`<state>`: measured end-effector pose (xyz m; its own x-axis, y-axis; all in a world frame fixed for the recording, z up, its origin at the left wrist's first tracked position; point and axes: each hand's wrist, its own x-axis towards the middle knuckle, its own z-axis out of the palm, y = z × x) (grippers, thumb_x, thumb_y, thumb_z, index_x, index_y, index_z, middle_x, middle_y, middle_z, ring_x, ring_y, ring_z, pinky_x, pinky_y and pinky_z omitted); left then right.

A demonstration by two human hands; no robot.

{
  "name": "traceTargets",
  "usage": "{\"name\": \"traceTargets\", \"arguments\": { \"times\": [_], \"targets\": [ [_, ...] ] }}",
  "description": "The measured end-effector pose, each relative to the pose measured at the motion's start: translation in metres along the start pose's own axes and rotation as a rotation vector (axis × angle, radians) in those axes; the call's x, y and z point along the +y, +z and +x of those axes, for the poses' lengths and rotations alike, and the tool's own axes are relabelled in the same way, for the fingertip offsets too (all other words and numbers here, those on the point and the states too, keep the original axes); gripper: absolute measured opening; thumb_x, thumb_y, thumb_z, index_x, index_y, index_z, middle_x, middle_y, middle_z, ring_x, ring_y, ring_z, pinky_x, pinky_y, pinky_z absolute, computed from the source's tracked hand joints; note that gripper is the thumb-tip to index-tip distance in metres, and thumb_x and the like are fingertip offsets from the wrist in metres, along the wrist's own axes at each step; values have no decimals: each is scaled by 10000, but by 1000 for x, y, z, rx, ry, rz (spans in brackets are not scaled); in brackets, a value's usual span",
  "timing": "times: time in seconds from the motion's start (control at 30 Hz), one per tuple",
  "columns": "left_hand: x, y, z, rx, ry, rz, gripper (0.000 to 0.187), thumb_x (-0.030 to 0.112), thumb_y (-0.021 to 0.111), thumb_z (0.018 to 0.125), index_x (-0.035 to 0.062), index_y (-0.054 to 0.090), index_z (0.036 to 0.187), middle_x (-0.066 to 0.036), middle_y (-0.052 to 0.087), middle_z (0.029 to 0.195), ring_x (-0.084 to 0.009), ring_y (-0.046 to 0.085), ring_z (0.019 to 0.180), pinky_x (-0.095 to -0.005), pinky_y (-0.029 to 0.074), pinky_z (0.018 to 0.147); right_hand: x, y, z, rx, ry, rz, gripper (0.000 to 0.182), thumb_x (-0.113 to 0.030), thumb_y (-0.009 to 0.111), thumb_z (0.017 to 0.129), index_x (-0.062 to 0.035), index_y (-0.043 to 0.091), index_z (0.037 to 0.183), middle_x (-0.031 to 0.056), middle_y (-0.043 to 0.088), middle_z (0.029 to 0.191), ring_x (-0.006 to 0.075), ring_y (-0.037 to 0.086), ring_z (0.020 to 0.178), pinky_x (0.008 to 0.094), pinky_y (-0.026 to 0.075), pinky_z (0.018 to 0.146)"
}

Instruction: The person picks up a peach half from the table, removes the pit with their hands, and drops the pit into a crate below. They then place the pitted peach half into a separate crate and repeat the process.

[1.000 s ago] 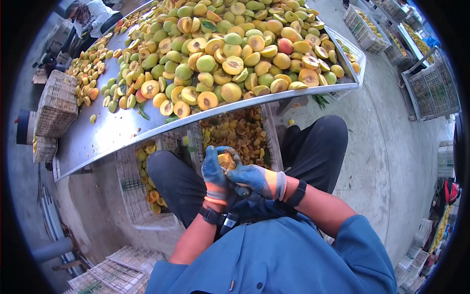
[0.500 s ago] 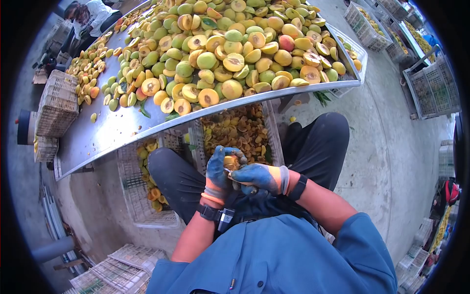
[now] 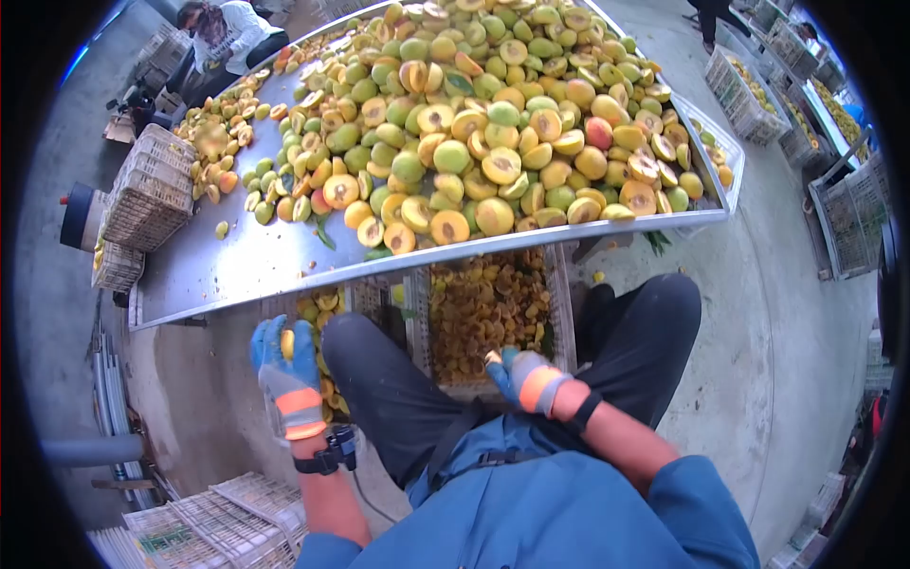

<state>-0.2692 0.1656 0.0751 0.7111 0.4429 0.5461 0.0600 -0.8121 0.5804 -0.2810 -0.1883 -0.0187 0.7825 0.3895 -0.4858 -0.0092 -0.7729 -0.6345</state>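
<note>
My left hand [image 3: 287, 365], in a blue and grey glove, is over the left crate, its fingers round a yellow fruit piece [image 3: 287, 345]. In front of my lap, my right hand [image 3: 518, 374] is closed on something small and pale at its fingertips, too small to name. Beyond it a crate [image 3: 562, 322] holds many brown and yellow fruit pieces [image 3: 488, 308]. Yellow fruit [image 3: 327, 302] fills the crate beside my left knee. Halved and whole fruit [image 3: 502, 166] lies heaped on the metal table [image 3: 251, 248].
Stacked crates [image 3: 152, 190] stand at the table's left end. A person [image 3: 227, 43] sits beyond its far left side. Empty crates [image 3: 223, 522] lie at the lower left, near metal pipes [image 3: 112, 417]. More crates [image 3: 744, 100] stand at the right.
My hands were together over my lap around a fruit. Now they are apart: the left has moved left over the left crate with a fruit piece, while the right stays near my lap. The view has shifted.
</note>
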Motion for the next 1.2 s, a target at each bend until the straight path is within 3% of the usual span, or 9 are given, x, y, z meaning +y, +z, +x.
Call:
{"name": "traceTargets", "arguments": {
  "times": [0.03, 0.17, 0.23, 0.3, 0.8, 0.97, 1.03, 1.1, 1.2],
  "targets": [
    [0, 0, 5, -13, 282, 447, 264, 146, 776, 914, 23, 719, 1141, -153, 670, 1221, -298, 661, 1063, -401, 515, 971, -5, -2, -2, -11, 29, 24, 552, -477, 385, 1076, 13, 631, 1136, 305, 717, 980, 512, 680, 955, 577, 521, 845],
    [60, 77, 19, -309, -25, -338, 312, 130, 788, 848, -4, 708, 1118, -191, 715, 1068, -370, 680, 995, -437, 524, 956, -12, 6, -5, 51, -32, 86, 558, -509, 393, 1067, -11, 641, 1118, 290, 721, 978, 514, 679, 938, 575, 523, 850],
    [82, 135, 29, -357, 311, -101, 383, 239, 794, 846, -2, 706, 1131, -213, 711, 1088, -398, 669, 1008, -467, 520, 954, -11, -1, -12, 101, -112, 115, 556, -511, 384, 1071, -15, 629, 1137, 296, 713, 1012, 514, 668, 972, 578, 512, 872],
    [86, 195, 28, -455, 320, 12, 477, 355, 796, 827, 16, 708, 1152, -219, 689, 1170, -406, 626, 1104, -490, 492, 994, -7, -9, -18, 114, -87, 176, 534, -524, 378, 1076, -50, 615, 1149, 314, 702, 999, 525, 660, 970, 601, 494, 873],
    [144, 198, 34, -835, 351, 382, 442, 381, 786, 806, 111, 664, 1135, -162, 665, 1164, -374, 610, 1126, -514, 496, 926, 8, -13, -25, 372, -197, 410, 342, -366, 603, 1035, -46, 629, 1154, 261, 723, 938, 468, 698, 924, 502, 549, 765],
    [85, 224, 4, -369, 450, 126, 480, 341, 738, 839, 26, 572, 1161, -233, 643, 1147, -437, 612, 1060, -548, 497, 907, -6, -32, -32, 458, -310, 566, 251, -216, 641, 1020, -32, 661, 1190, 190, 727, 1038, 362, 721, 970, 413, 555, 816],
    [73, 219, 0, -313, 309, -40, 415, 296, 701, 897, 5, 531, 1139, -224, 632, 1133, -405, 652, 973, -508, 539, 847, -19, -42, -37, 462, -378, 721, 206, -182, 605, 1041, -18, 661, 1155, 156, 711, 950, 240, 702, 859, 362, 542, 758],
    [80, 193, 5, -411, -212, -509, 301, 209, 645, 938, 34, 520, 1149, -183, 620, 1122, -339, 681, 923, -442, 585, 810, -33, -51, -38, 408, -302, 727, 173, -177, 576, 1058, -8, 612, 1041, 101, 625, 735, 182, 617, 658, 380, 477, 609],
    [114, 144, -11, -399, -884, -1740, 357, 109, 606, 918, 149, 564, 1271, -91, 639, 1173, -272, 669, 1005, -462, 598, 898, -62, -68, -39, 345, -335, 717, 169, -172, 561, 1063, -6, 580, 1035, 117, 596, 703, 193, 597, 610, 380, 454, 565]
  ]
}}
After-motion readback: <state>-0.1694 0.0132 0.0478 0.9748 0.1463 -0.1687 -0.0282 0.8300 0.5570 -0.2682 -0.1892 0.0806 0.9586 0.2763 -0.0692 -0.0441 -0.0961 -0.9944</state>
